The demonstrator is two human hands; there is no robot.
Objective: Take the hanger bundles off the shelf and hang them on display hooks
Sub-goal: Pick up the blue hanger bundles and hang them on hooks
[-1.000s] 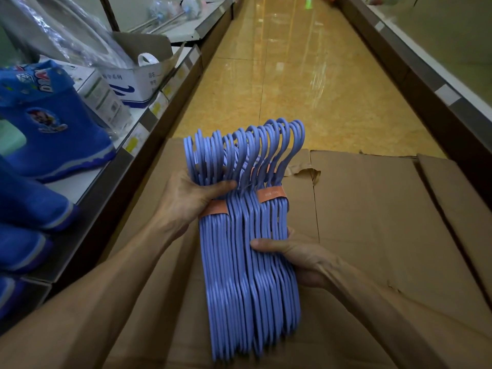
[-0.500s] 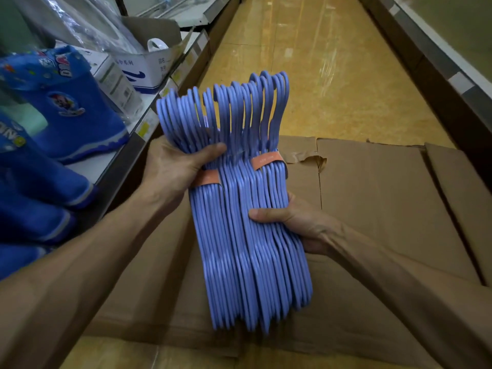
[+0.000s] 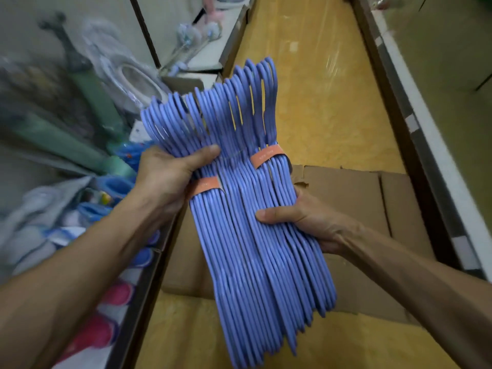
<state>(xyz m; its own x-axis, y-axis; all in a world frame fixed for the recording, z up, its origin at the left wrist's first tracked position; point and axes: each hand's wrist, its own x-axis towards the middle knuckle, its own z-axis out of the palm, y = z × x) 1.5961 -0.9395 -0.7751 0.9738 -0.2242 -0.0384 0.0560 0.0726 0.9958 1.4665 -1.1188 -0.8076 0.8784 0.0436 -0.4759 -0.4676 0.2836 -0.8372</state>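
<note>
We hold the blue hanger bundles [image 3: 255, 209] mid-frame, off the shelf, hooks toward twelve o'clock. Our left hand [image 3: 170, 179] clasps them at ten o'clock, our right hand [image 3: 306, 217] curls around them at three. No display hook shows, so hanging remains.

Soft, even indoor light, glare streaks on the floor [image 3: 314, 107], left shelf goods [image 3: 66, 107] motion-blurred, edges wide-angle bent.

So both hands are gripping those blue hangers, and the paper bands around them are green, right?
Not quite. The head view shows the bands are orange, not green. The left hand and right hand do both grip the blue hangers.
</note>
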